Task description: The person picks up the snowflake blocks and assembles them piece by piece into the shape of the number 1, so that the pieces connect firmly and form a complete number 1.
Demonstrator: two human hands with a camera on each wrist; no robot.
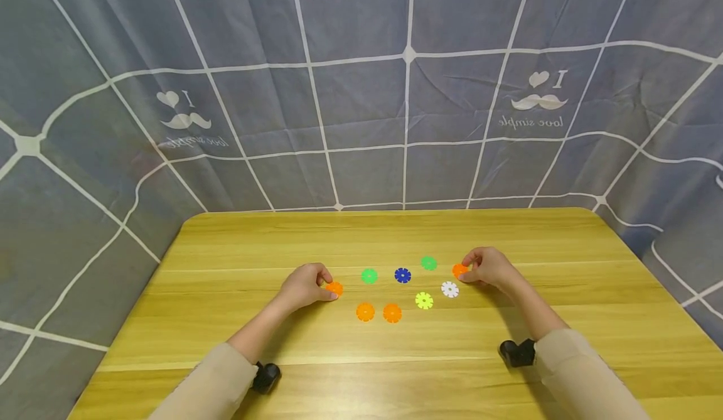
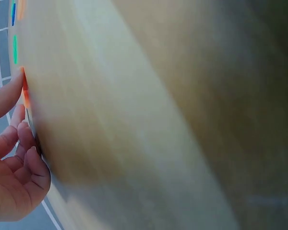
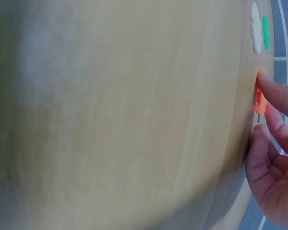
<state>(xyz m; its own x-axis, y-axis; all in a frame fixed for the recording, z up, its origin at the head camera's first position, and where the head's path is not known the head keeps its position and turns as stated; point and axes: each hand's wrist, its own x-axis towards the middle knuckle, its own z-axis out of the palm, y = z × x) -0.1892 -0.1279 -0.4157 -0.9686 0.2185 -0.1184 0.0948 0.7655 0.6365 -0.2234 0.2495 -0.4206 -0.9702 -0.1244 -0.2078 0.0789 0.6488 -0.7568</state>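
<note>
My left hand (image 1: 303,287) pinches the edge of an orange notched disc (image 1: 335,289) between thumb and fingers, low at the tabletop. In the left wrist view the thumb (image 2: 9,94) lies against that disc's rim, with the other fingers curled beneath. Over on the right, my right hand (image 1: 487,266) holds a second orange disc (image 1: 460,271) the same way. The right wrist view shows its thumb (image 3: 278,93) on the disc, seen edge-on. Between the hands lie a green disc (image 1: 369,275), a dark blue disc (image 1: 403,275) and another green disc (image 1: 428,263).
Nearer me lie two more orange discs (image 1: 365,311), a yellow-green disc (image 1: 424,301) and a white disc (image 1: 450,289), spread flat on the wooden table (image 1: 395,370). A grey curtain (image 1: 361,106) with white lines hangs behind the table and along its sides.
</note>
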